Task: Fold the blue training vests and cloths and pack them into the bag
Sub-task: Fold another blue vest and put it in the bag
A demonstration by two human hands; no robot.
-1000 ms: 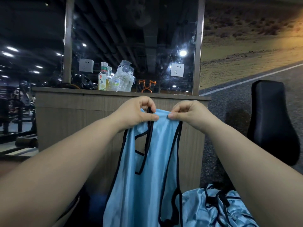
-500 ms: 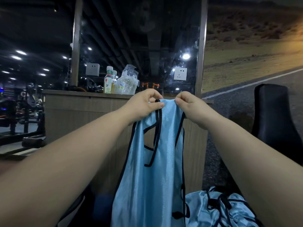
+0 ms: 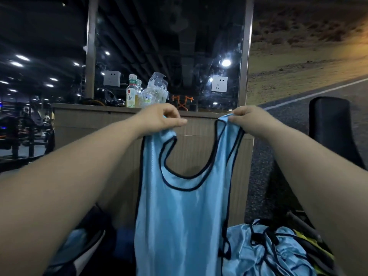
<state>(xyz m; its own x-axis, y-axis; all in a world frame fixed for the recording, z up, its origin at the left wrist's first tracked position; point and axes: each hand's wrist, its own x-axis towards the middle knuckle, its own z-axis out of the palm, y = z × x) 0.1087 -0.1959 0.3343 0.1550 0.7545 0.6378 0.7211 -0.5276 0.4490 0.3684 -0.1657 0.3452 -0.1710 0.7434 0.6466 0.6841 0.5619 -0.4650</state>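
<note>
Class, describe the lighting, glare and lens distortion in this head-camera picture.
Head view: dim overall. A ceiling light flares as a bright spot in the reflective panel. The wide lens swells the forearms toward the frame's lower corners. The blue vest, pinched by the left hand and right hand, shows a soft sheen.

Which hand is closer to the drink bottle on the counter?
Left. The left hand sits just right of and below the bottle; the right hand is far off to its right.
</note>
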